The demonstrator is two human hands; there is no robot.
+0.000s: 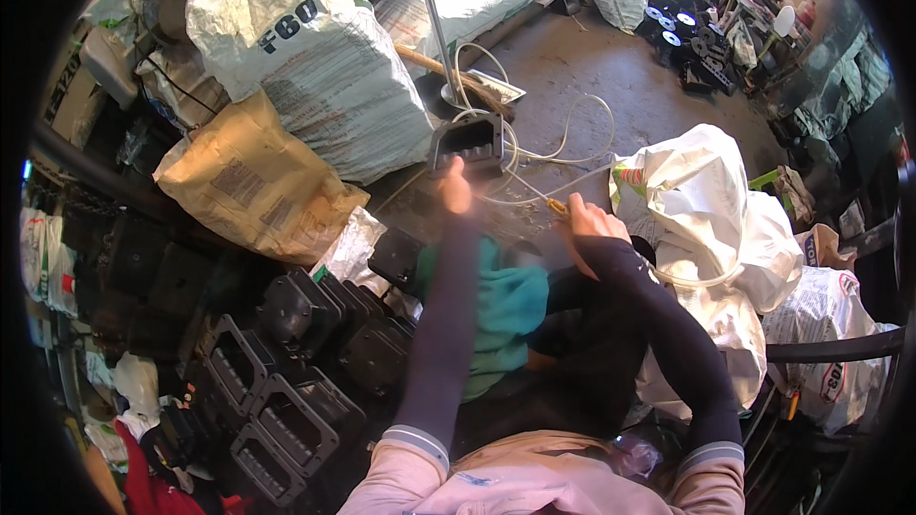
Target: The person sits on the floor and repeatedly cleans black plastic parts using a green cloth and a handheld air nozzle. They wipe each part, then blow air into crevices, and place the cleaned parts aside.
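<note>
My left hand (456,189) reaches forward and is closed on the near edge of a black rectangular housing (491,141). This housing is hollow, with a row of ridges inside. To the right, my right hand (593,219) grips a yellow air blow gun (556,207). Its thin nozzle points up and left toward the housing, a short gap away from it. A clear hose (611,129) loops over the floor behind the housing. A teal cloth (506,300) lies over my lap beneath the left forearm.
Several similar black housings (301,420) are stacked at my lower left. A brown paper sack (253,176) and a large white sack (315,57) stand on the left. White sacks (701,191) crowd the right side. A broom (487,91) and a long-handled dustpan (436,95) are ahead.
</note>
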